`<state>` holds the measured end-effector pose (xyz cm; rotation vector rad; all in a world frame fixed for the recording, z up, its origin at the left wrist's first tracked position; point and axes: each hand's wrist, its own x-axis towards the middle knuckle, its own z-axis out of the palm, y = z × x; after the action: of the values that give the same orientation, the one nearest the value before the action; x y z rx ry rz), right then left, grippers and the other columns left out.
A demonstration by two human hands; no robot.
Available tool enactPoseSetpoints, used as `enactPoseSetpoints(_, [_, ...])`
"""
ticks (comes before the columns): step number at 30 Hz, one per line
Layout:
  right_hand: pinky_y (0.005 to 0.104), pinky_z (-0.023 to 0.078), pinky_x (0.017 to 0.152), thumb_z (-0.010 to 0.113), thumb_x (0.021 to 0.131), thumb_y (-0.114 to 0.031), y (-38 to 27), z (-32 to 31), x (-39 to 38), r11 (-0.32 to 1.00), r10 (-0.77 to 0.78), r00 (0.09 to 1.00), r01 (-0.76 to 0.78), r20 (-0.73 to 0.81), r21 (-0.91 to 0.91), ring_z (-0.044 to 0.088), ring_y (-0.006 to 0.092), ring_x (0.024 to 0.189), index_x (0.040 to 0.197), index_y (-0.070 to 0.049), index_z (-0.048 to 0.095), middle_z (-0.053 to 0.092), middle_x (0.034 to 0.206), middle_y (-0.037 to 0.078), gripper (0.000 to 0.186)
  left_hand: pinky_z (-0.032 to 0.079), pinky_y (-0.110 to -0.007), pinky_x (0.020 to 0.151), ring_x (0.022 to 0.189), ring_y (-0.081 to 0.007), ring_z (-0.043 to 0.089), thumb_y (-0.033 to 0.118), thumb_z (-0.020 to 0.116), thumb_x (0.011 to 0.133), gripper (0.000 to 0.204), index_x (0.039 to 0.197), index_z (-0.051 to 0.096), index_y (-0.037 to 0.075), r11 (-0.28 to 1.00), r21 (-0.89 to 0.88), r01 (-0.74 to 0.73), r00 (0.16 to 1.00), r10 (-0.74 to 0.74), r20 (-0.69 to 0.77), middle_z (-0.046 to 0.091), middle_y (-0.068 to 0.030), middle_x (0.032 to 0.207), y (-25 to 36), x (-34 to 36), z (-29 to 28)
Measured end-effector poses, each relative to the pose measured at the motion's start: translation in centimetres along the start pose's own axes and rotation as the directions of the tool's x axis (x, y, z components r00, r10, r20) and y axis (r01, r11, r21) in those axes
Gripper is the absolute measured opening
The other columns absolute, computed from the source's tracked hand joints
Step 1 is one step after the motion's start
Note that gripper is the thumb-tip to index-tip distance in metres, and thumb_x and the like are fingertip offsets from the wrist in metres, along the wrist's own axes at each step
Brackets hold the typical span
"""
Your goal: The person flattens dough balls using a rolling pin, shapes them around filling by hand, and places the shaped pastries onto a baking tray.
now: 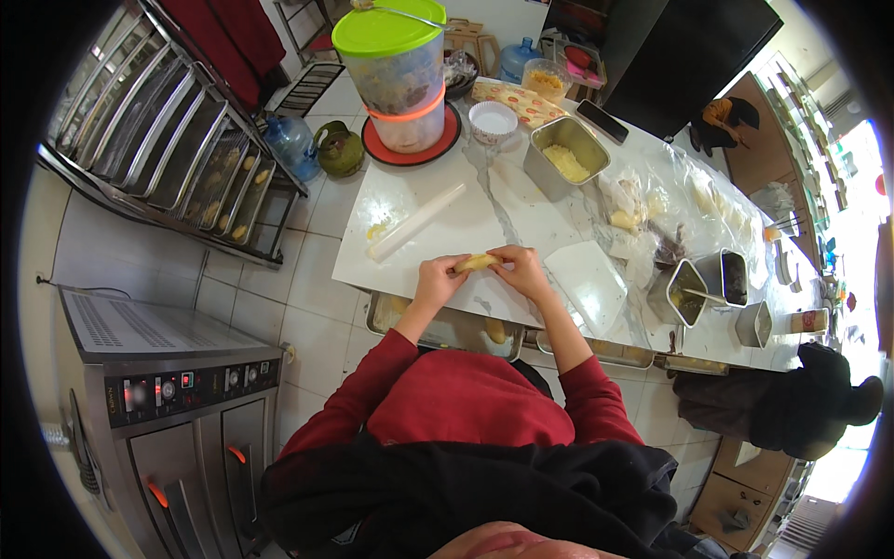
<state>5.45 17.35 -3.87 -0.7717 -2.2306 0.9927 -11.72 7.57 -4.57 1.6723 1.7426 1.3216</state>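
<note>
My left hand (438, 279) and my right hand (518, 270) grip the two ends of a small pale-yellow dough roll (478, 262) above the near edge of the marble-look table (358, 252). Both hands have their fingers curled round it. A white rolling pin (416, 221) lies just beyond my left hand, and a flat white board (587, 289) is right of my right hand. A steel container of shredded yellowish filling (568, 160) stands farther back. Below the table edge, a metal tray (428, 331) holds a longer roll (495, 330).
A green-lidded bucket (391, 84), plastic bags (680, 205) and steel containers (678, 293) occupy the table. A tray rack (177, 140) and steel oven (168, 391) are on the left. One person in dark clothes (773, 401) is at the right, another person (722, 126) farther back.
</note>
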Motion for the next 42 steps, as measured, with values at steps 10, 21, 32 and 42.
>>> enactPoseSetpoints(10, [0.029, 0.045, 0.046, 0.059, 0.08, -0.023, -2.5, -0.5, 2.0, 0.839, 0.543, 0.839, -0.542, 0.024, -0.043, 0.06, 0.0169, 0.052, 0.086, 0.001, 0.06, 0.063, 0.066, 0.015, 0.025, 0.05, -0.028, 0.053, 0.059, -0.0185, 0.062, 0.026, 0.065, 0.078, 0.025, 0.081, 0.057, 0.002, 0.903, 0.23, 0.364, 0.925, -0.379, 0.024, 0.059, -0.0093, 0.056, 0.7, 4.3, 0.2])
enactPoseSetpoints(21, [0.027, 0.05, 0.061, 0.064, 0.072, -0.006, 0.1, -0.5, -1.5, 0.942, 0.331, 0.938, -0.324, -0.097, 0.089, 0.063, 0.018, 0.064, 0.086, 0.0, 0.065, 0.064, 0.07, 0.014, 0.015, 0.055, -0.027, 0.069, 0.075, -0.0197, 0.063, 0.0, 0.072, 0.065, 0.03, 0.094, 0.063, 0.0, 0.975, -0.151, 0.162, 0.975, -0.134, 0.177, 0.058, -0.0092, 0.091, -1.1, 0.7, -1.5])
enactPoseSetpoints(32, [0.025, 0.051, 0.062, 0.062, 0.072, -0.001, -0.8, -0.1, -2.2, 0.935, 0.354, 0.913, -0.351, -0.202, 0.05, 0.063, 0.0139, 0.066, 0.087, 0.003, 0.065, 0.065, 0.074, 0.011, 0.016, 0.054, -0.028, 0.065, 0.075, -0.0182, 0.063, -0.005, 0.071, 0.062, 0.042, 0.101, 0.057, 0.005, 0.987, -0.126, 0.098, 0.99, -0.084, 0.11, 0.06, -0.0092, 0.091, -0.2, 0.5, -1.4])
enactPoseSetpoints(42, [0.0318, 0.047, 0.068, 0.063, 0.069, -0.004, -0.9, 0.6, -2.8, 0.95, 0.234, 0.94, -0.276, -0.248, -0.149, 0.06, 0.023, 0.067, 0.087, -0.006, 0.067, 0.063, 0.077, 0.013, 0.018, 0.051, -0.028, 0.06, 0.065, -0.0193, 0.062, -0.002, 0.067, 0.065, 0.04, 0.102, 0.057, 0.006, 0.974, 0.018, 0.224, 0.967, -0.225, 0.118, 0.064, -0.0101, 0.08, -0.5, 0.1, -0.8])
